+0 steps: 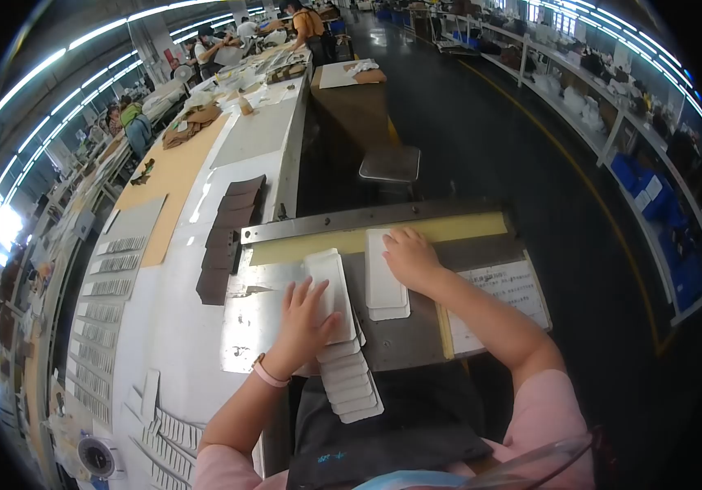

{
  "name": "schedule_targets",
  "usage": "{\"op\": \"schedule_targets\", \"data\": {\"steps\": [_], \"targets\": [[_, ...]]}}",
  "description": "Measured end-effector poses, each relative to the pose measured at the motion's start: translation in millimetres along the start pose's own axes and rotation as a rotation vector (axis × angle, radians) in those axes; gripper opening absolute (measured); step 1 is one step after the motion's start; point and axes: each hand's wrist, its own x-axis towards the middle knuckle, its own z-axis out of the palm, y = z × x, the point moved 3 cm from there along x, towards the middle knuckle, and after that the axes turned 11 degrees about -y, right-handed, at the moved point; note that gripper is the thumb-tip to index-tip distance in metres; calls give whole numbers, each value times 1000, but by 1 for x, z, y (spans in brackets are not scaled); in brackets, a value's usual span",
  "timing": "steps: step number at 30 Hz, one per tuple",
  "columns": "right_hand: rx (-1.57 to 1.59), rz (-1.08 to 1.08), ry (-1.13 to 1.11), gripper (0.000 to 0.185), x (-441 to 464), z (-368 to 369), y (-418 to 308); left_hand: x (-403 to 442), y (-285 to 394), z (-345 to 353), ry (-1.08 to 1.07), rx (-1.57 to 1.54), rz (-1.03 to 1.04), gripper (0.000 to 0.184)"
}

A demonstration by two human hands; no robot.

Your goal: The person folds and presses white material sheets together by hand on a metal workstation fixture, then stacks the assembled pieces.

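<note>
My left hand [306, 322] rests with its fingers spread on a fanned stack of white, round-cornered rectangular pieces [326, 273]. The lower part of that fan [351, 384] overlaps in steps and hangs past the near edge of the metal plate, over my dark apron. To the right, my right hand [410, 260] lies on the upper right part of another pile of white rectangular pieces [387, 294], its fingers slightly bent and laid on the top piece. Both piles sit on a metal work plate [257, 327] with a yellow strip [310, 249] along its far side.
Dark brown flat pieces [228, 237] overlap in a row on the white table [151, 306] at left. Rows of small grey strips [110, 286] lie farther left. A handwritten sheet [502, 298] is on the plate's right. A stool [390, 165] stands beyond; people work far back.
</note>
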Motion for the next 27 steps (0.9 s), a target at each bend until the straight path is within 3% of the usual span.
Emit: {"op": "schedule_targets", "data": {"steps": [2,5,6,9,12,14,17,20,23,24,27], "targets": [[-24,-45,86,41,-8,4,-3,10,19,-16,8,168,148,61],[-83,-46,273,43,2,11,3,53,44,-24,-249,90,186,62],[-30,-15,276,44,1,8,2,62,52,-24,-356,80,157,72],[132,46,279,47,2,-6,7,86,59,-6,-390,404,193,83],[403,56,229,47,3,-11,20,104,63,5,-584,471,168,93],[726,76,184,43,4,-15,21,101,56,11,-497,418,211,94],[601,-32,159,39,7,-16,27,97,49,13,-419,385,237,96],[557,18,-38,36,4,-18,16,94,47,13,-377,349,213,99],[898,-32,126,36,7,-16,25,89,50,9,-348,335,210,98],[912,55,198,40,2,-33,25,87,52,7,-341,334,216,97],[1296,106,491,40,7,-41,49,85,59,0,-501,408,244,91]]}}
